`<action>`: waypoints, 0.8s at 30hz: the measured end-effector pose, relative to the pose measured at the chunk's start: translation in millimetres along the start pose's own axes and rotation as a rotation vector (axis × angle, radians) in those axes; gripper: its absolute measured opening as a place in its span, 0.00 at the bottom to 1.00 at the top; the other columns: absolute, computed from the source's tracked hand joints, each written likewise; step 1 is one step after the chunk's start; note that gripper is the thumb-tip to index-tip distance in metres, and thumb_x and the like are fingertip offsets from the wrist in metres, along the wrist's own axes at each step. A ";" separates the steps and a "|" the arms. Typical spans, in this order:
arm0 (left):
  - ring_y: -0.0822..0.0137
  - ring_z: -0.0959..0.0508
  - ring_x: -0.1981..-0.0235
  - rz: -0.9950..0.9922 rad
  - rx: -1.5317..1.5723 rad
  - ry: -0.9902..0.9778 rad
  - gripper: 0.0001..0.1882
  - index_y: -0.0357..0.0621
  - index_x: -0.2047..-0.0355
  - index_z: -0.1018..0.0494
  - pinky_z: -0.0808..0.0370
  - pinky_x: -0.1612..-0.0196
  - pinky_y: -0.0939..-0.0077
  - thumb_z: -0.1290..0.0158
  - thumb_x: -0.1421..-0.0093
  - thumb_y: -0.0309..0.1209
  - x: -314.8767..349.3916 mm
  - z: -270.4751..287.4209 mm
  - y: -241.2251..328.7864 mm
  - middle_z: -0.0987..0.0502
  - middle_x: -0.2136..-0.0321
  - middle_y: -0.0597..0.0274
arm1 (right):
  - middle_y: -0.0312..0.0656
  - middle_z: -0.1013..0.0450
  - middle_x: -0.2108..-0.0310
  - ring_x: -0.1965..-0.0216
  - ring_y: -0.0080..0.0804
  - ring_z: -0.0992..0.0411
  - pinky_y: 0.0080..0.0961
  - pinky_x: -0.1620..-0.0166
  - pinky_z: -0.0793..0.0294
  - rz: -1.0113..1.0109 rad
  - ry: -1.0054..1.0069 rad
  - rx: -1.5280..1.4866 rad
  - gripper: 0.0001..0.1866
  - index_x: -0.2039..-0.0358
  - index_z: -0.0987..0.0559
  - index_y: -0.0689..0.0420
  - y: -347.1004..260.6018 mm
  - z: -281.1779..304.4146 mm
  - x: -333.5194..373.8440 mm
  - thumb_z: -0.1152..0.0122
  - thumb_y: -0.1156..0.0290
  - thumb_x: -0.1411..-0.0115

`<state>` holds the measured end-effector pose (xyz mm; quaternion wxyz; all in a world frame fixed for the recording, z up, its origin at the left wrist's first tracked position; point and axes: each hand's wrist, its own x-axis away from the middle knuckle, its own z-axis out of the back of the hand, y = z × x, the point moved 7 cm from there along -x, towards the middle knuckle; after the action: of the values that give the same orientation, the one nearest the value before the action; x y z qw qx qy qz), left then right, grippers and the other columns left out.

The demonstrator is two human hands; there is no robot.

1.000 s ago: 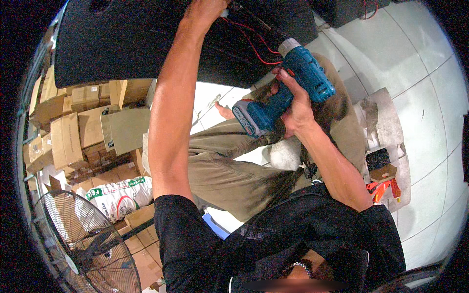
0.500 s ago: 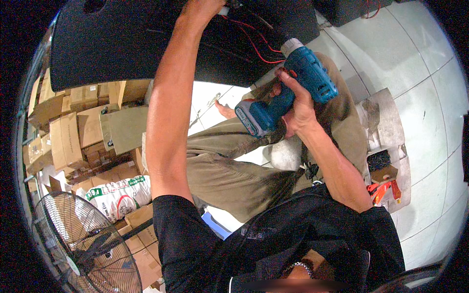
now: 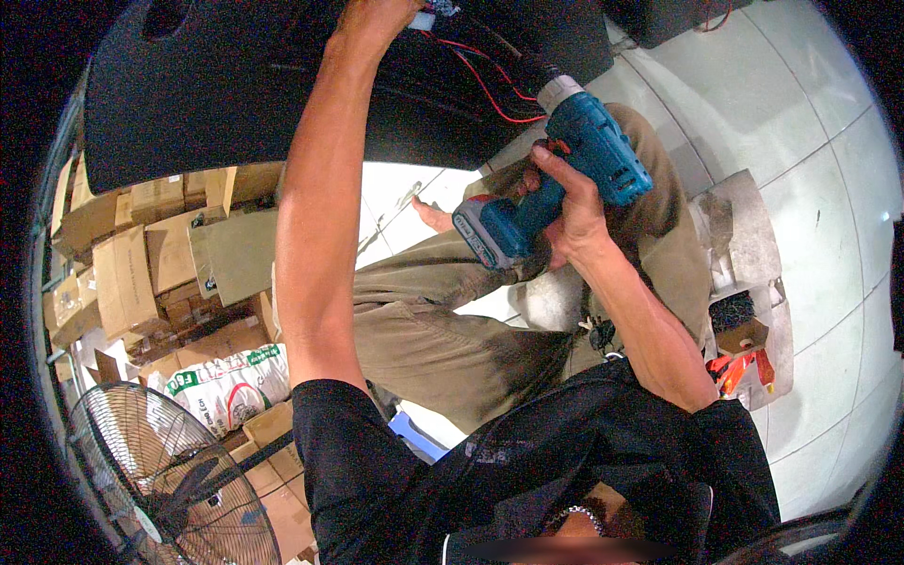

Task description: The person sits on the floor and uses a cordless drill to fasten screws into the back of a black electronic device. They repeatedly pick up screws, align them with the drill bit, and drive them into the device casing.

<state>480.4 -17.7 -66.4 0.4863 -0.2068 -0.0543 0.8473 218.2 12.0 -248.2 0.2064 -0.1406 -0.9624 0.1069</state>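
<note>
A teal cordless drill [image 3: 591, 141] with a silver chuck is gripped in my right hand [image 3: 576, 202], fingers wrapped round its handle. The drill's front points up and left, into the dark box-like cabinet [image 3: 217, 94]. At the top edge my left hand [image 3: 377, 21] reaches into the cabinet, its fingers mostly cut off or hidden. Right by it is a small whitish piece [image 3: 421, 21], and I cannot tell whether the hand holds it. Red wires [image 3: 485, 85] loop out of the cabinet between the hand and the chuck.
Stacked cardboard boxes [image 3: 127, 282] and a white printed sack [image 3: 231, 386] lie at the left, behind a black fan [image 3: 174, 480]. On the tiled floor [image 3: 810, 235] at the right, a small open box [image 3: 739, 334] and orange-handled tools [image 3: 744, 372] sit on a worn pale sheet.
My left hand and forearm have shifted slightly left, as has the cabinet in the picture. The drill stays in my right hand, nearly in the same place.
</note>
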 end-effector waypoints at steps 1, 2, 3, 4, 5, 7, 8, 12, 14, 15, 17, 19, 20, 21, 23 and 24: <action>0.34 0.28 0.61 0.005 0.026 0.008 0.15 0.26 0.68 0.28 0.31 0.57 0.47 0.45 0.50 0.29 0.0 2.3 0.2 0.28 0.67 0.29 | 0.32 0.32 0.75 0.77 0.24 0.33 0.25 0.71 0.30 0.002 -0.007 0.007 0.12 0.65 0.30 0.52 0.4 0.1 -0.3 0.36 0.72 0.47; 0.35 0.28 0.62 0.010 0.051 0.016 0.15 0.26 0.68 0.28 0.31 0.58 0.47 0.45 0.51 0.29 0.8 4.5 0.5 0.28 0.67 0.29 | 0.33 0.32 0.75 0.77 0.24 0.33 0.25 0.71 0.30 -0.014 0.008 0.004 0.12 0.65 0.30 0.52 1.2 0.3 0.1 0.36 0.72 0.47; 0.35 0.27 0.62 0.015 0.078 0.024 0.14 0.26 0.69 0.28 0.31 0.59 0.47 0.45 0.51 0.29 0.8 6.8 1.8 0.27 0.68 0.29 | 0.33 0.32 0.75 0.77 0.24 0.33 0.24 0.71 0.30 -0.030 0.024 0.003 0.12 0.65 0.30 0.52 0.6 0.2 0.7 0.37 0.72 0.47; 0.36 0.27 0.63 0.020 0.089 0.010 0.13 0.27 0.70 0.27 0.30 0.60 0.47 0.45 0.51 0.29 0.1 7.6 3.2 0.27 0.68 0.30 | 0.33 0.32 0.75 0.78 0.24 0.33 0.24 0.71 0.30 -0.045 0.040 0.001 0.12 0.65 0.30 0.52 0.9 0.6 1.0 0.37 0.73 0.47; 0.36 0.26 0.64 0.026 0.100 -0.004 0.13 0.27 0.70 0.27 0.30 0.61 0.48 0.46 0.51 0.28 -0.6 8.3 4.6 0.27 0.68 0.30 | 0.33 0.32 0.76 0.78 0.24 0.33 0.25 0.71 0.29 -0.029 0.028 0.004 0.11 0.65 0.30 0.52 0.1 0.1 0.5 0.37 0.73 0.47; 0.37 0.26 0.65 0.035 0.119 0.000 0.11 0.28 0.71 0.26 0.29 0.62 0.48 0.46 0.51 0.28 -0.9 9.6 6.9 0.27 0.69 0.30 | 0.33 0.32 0.76 0.78 0.24 0.32 0.25 0.71 0.29 0.007 0.005 0.007 0.11 0.66 0.30 0.53 -2.3 -0.5 -1.0 0.38 0.74 0.47; 0.37 0.26 0.66 0.040 0.126 0.018 0.11 0.29 0.71 0.25 0.29 0.63 0.48 0.46 0.51 0.28 -0.3 11.2 8.1 0.27 0.70 0.30 | 0.33 0.32 0.76 0.78 0.24 0.32 0.25 0.71 0.29 0.004 0.005 0.010 0.11 0.66 0.30 0.53 -2.8 0.2 -1.4 0.38 0.74 0.47; 0.37 0.26 0.64 0.015 0.133 0.043 0.11 0.29 0.71 0.25 0.29 0.61 0.49 0.45 0.51 0.27 -0.8 11.0 8.0 0.27 0.68 0.31 | 0.33 0.33 0.77 0.78 0.24 0.32 0.24 0.71 0.29 0.002 0.009 0.033 0.11 0.65 0.30 0.53 -1.9 2.4 -3.5 0.38 0.74 0.47; 0.37 0.26 0.62 0.041 0.114 0.072 0.12 0.30 0.69 0.25 0.29 0.59 0.49 0.45 0.51 0.28 0.4 10.6 8.5 0.27 0.65 0.31 | 0.33 0.33 0.77 0.78 0.24 0.32 0.25 0.71 0.29 0.013 0.017 0.040 0.11 0.66 0.30 0.53 -3.5 2.8 -3.9 0.37 0.74 0.47; 0.37 0.27 0.61 0.055 0.103 0.085 0.13 0.30 0.68 0.25 0.29 0.58 0.49 0.45 0.51 0.28 1.6 11.3 7.8 0.27 0.64 0.31 | 0.33 0.33 0.77 0.78 0.25 0.32 0.25 0.71 0.29 0.016 0.019 0.035 0.11 0.66 0.30 0.53 -3.3 1.6 -3.7 0.37 0.74 0.47; 0.37 0.27 0.60 0.055 0.085 0.042 0.13 0.30 0.67 0.25 0.29 0.57 0.49 0.45 0.51 0.28 1.9 10.1 6.3 0.28 0.63 0.31 | 0.34 0.33 0.77 0.78 0.25 0.32 0.25 0.71 0.29 0.007 0.019 0.023 0.11 0.66 0.30 0.53 -1.5 1.4 -3.9 0.37 0.74 0.47; 0.37 0.28 0.60 0.042 0.078 0.041 0.14 0.30 0.66 0.26 0.29 0.56 0.49 0.44 0.51 0.28 0.7 9.0 5.2 0.28 0.63 0.32 | 0.34 0.33 0.77 0.78 0.25 0.32 0.25 0.71 0.28 -0.012 0.019 0.013 0.11 0.66 0.30 0.53 -1.1 3.4 -4.5 0.37 0.73 0.47; 0.37 0.28 0.60 0.031 0.076 0.060 0.14 0.30 0.66 0.26 0.30 0.56 0.49 0.44 0.51 0.28 1.0 9.4 5.3 0.28 0.63 0.32 | 0.34 0.32 0.77 0.78 0.25 0.32 0.25 0.71 0.28 -0.013 0.022 0.015 0.11 0.66 0.30 0.53 -1.7 3.3 -4.4 0.37 0.74 0.47; 0.37 0.28 0.60 0.019 0.075 0.077 0.15 0.29 0.65 0.27 0.30 0.56 0.49 0.44 0.51 0.28 1.2 11.6 7.8 0.28 0.63 0.32 | 0.34 0.32 0.77 0.78 0.25 0.32 0.25 0.72 0.28 -0.014 0.026 0.016 0.11 0.66 0.30 0.53 -1.6 3.7 -4.5 0.37 0.74 0.47; 0.37 0.28 0.60 0.021 0.097 0.091 0.15 0.29 0.65 0.27 0.30 0.56 0.49 0.44 0.51 0.28 1.9 14.1 11.0 0.28 0.63 0.32 | 0.34 0.32 0.77 0.78 0.25 0.32 0.25 0.72 0.28 -0.015 0.031 0.014 0.11 0.66 0.30 0.53 -2.4 3.5 -4.5 0.37 0.74 0.47; 0.37 0.28 0.59 0.024 0.106 0.097 0.15 0.28 0.65 0.28 0.30 0.56 0.49 0.43 0.51 0.28 3.2 15.4 11.3 0.28 0.63 0.32 | 0.34 0.32 0.77 0.78 0.25 0.32 0.25 0.72 0.28 -0.017 0.031 0.011 0.11 0.66 0.30 0.53 -2.9 1.9 -3.7 0.37 0.74 0.47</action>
<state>463.7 -19.1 -56.7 0.4885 -0.2223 0.0169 0.8436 220.0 7.8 -250.4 0.2232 -0.1327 -0.9596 0.1084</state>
